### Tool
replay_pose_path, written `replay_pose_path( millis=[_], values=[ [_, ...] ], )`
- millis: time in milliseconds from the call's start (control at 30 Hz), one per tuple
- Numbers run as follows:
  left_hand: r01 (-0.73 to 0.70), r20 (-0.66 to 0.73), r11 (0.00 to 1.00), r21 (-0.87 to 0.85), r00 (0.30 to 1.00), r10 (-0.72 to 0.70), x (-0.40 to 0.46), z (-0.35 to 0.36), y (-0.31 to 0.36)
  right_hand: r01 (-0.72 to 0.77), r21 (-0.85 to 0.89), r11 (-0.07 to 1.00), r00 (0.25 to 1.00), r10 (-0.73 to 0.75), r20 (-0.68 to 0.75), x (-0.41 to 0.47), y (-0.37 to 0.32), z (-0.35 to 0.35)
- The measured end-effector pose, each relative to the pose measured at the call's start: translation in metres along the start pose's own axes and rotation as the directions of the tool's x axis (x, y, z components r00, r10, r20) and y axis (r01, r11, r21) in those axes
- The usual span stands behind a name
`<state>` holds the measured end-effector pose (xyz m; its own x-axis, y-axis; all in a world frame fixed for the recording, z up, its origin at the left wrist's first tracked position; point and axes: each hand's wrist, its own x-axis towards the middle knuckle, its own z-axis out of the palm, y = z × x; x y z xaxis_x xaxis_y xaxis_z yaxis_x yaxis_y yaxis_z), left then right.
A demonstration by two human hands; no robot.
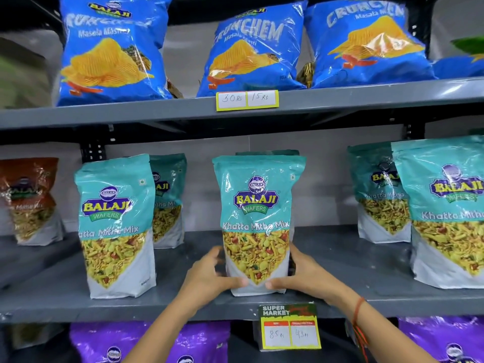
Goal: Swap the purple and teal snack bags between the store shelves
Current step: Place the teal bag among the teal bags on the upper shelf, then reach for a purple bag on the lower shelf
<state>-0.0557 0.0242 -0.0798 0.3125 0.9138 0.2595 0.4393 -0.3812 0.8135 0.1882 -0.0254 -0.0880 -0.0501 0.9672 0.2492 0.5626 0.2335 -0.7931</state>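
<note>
Teal snack bag (258, 221) stands upright at the front edge of the middle shelf (183, 307), gripped low on both sides by the left hand (209, 273) and right hand (301, 273), thumbs across its base. Other teal bags line this shelf, while purple bags (104, 341) fill the shelf below, so the swap appears barely begun, though blur leaves unclear whether the bag is being lifted or set down.

Teal bags (258, 221) on grey shelf (340, 260), blue bags (251, 51) above, purple bags (99, 341) below.
</note>
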Motion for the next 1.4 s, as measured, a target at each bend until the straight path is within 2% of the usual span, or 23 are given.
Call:
replay_pose_path(
  millis=[500, 667, 733, 800, 900, 967, 1033, 1100, 1167, 1233, 1333, 1400],
  values=[
    [-0.015, 0.033, 1.0, -0.001, 0.999, 0.015, 0.022, 0.05, 0.023, -0.078, 0.054, 0.996, 0.993, 0.082, -0.085, -0.012, 0.025, -0.041],
    [-0.011, 0.027, 1.0, -0.016, 1.0, 0.012, 0.018, 0.05, 0.017, -0.068, 0.094, 0.993, 0.992, 0.077, -0.102, -0.017, 0.027, -0.035],
    [-0.022, 0.004, 0.999, -0.042, 1.0, 0.022, 0.01, 0.049, 0.013, -0.012, 0.121, 0.993, 0.984, 0.033, -0.174, -0.025, 0.021, -0.028],
    [-0.041, -0.078, 0.996, -0.083, 0.996, 0.035, -0.002, 0.047, 0.011, 0.068, 0.102, 0.993, 0.926, -0.025, -0.376, -0.034, 0.014, -0.018],
    [-0.129, -0.3, 0.977, -0.171, 0.951, 0.073, -0.03, 0.04, 0.01, 0.175, 0.064, 0.982, 0.731, -0.086, -0.677, -0.06, 0.001, 0.008],
    [-0.187, -0.438, 0.955, -0.232, 0.896, 0.07, -0.054, 0.035, 0.006, 0.262, -0.013, 0.965, 0.604, -0.174, -0.777, -0.082, -0.005, 0.032],
    [-0.22, -0.544, 0.939, -0.265, 0.838, 0.043, -0.076, 0.029, -0.013, 0.313, -0.076, 0.947, 0.559, -0.248, -0.791, -0.102, -0.004, 0.062],
    [-0.202, -0.61, 0.94, -0.276, 0.793, -0.009, -0.096, 0.024, -0.045, 0.348, -0.13, 0.928, 0.565, -0.318, -0.761, -0.114, 0.003, 0.093],
    [-0.125, -0.626, 0.956, -0.266, 0.776, -0.072, -0.115, 0.021, -0.089, 0.388, -0.188, 0.902, 0.586, -0.399, -0.705, -0.12, 0.015, 0.122],
    [-0.001, -0.594, 0.967, -0.256, 0.789, -0.157, -0.13, 0.018, -0.136, 0.384, -0.187, 0.904, 0.666, -0.412, -0.622, -0.12, 0.033, 0.15],
    [0.224, -0.466, 0.936, -0.272, 0.82, -0.332, -0.145, 0.022, -0.2, 0.204, -0.015, 0.979, 0.869, -0.188, -0.458, -0.109, 0.076, 0.192],
    [0.359, -0.343, 0.895, -0.263, 0.832, -0.435, -0.151, 0.031, -0.238, -0.017, 0.109, 0.994, 0.947, 0.051, -0.318, -0.097, 0.111, 0.22]
  ],
)
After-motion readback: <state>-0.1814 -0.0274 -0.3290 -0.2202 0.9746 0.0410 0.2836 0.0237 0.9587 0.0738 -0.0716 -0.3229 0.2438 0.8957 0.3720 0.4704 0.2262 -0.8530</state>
